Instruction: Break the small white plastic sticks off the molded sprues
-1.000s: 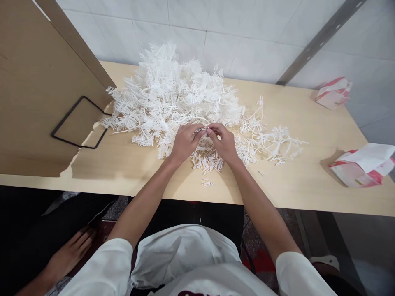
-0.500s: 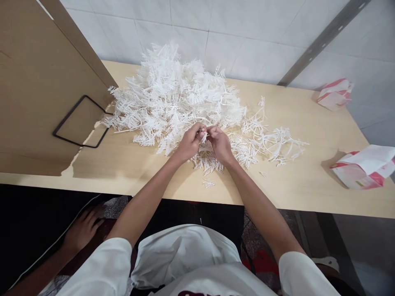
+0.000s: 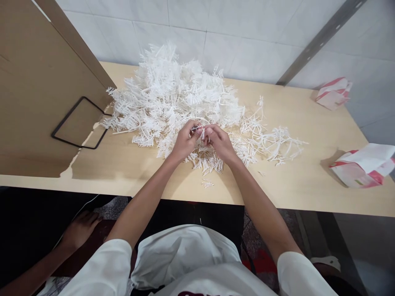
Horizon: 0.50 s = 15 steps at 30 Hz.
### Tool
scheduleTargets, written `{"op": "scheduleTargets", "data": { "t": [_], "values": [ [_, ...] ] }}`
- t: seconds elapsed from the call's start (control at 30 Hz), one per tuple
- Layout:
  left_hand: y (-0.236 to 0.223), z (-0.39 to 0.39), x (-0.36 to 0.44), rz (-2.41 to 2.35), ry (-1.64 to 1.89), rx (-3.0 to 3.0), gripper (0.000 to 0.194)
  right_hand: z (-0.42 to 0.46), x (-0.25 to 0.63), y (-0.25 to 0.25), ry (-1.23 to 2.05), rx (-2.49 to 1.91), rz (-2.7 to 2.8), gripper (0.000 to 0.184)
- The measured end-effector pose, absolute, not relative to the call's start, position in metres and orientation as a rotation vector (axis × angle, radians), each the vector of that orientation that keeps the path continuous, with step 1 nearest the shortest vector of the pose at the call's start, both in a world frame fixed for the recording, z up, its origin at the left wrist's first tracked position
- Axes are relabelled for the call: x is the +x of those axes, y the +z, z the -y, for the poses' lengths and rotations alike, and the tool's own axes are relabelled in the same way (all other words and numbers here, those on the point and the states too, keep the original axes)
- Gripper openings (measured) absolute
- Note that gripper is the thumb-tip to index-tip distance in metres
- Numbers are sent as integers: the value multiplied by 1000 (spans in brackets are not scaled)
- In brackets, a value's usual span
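Both my hands meet at the front of a large heap of white branched plastic sprigs [image 3: 182, 88]. My left hand [image 3: 186, 142] is closed in a pinch around a small white sprig [image 3: 203, 133]. A thin dark sliver of something shows between its thumb and index finger; its kind is unclear. My right hand [image 3: 219, 143] is closed too, thumb and fingertips at the same sprig from the right side. Its fingertips partly cover what it grips. Below my hands, a few loose sprigs [image 3: 207, 183] lie on the wooden table [image 3: 296, 189].
Left stands a brown board [image 3: 37, 102] with a black wire frame [image 3: 82, 123] against it. Thinner, tangled white strands [image 3: 279, 144] lie right of the heap. Two red-and-white paper packets [image 3: 364, 166] sit far right. Another person's limb [image 3: 82, 232] shows below the table, lower left.
My right hand has turned slightly and its fingers reach further over the sprig. My left hand has shifted a little left, and the dark sliver shows more. The other person's limb has moved slightly.
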<state>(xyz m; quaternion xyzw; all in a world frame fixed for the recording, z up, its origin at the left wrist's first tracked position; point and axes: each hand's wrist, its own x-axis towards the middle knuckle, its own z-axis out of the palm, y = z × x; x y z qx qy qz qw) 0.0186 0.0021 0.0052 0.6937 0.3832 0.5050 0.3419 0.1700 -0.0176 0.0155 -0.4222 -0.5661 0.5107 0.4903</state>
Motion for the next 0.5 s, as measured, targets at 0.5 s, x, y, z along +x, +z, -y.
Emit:
{"op": "scheduleTargets", "data": {
  "t": [0.5],
  "values": [
    [8,1,20,-965,1090,1935,7,19,177,14,863,-1267,1735,18]
  ]
}}
